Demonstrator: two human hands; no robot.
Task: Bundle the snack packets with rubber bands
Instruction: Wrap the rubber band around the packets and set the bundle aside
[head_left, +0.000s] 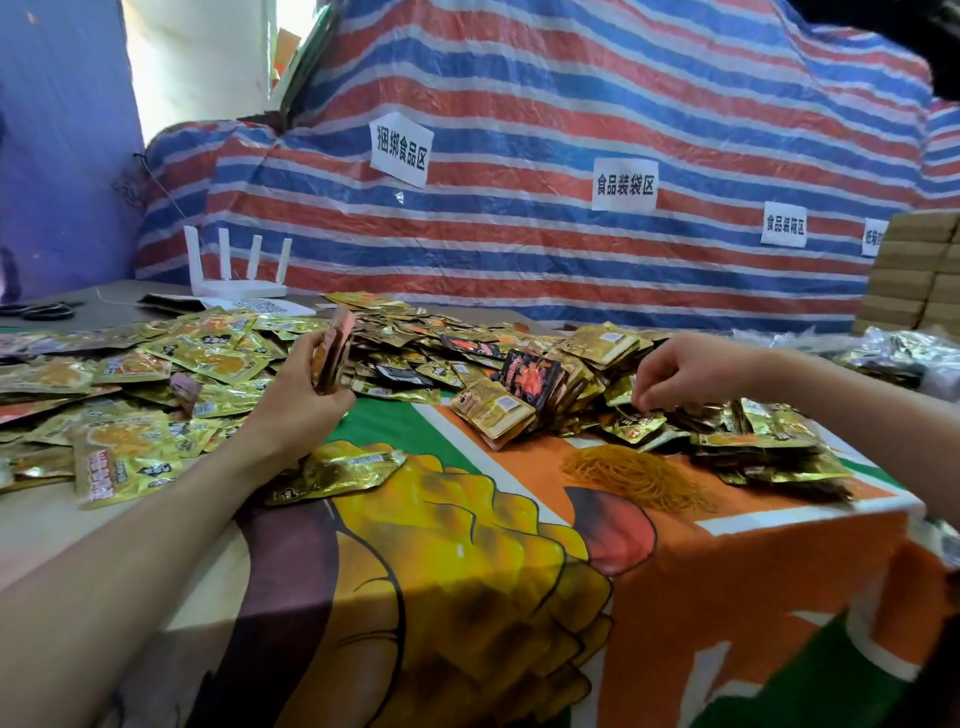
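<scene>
While the left hand (298, 400) grips a stack of snack packets (332, 353) on edge, evidently to keep it squared for banding, the right hand (685, 371) curls its fingers onto the loose packet heap (769, 441), grip indeterminate, with the rubber bands (634, 475) piled near.

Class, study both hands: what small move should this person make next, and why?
Probably lift one packet from the right pile with the right hand, whose fingertips reach into it, and add it to the stack the left hand grips upright. The rubber bands lie untouched nearby, so banding likely comes later.
</scene>
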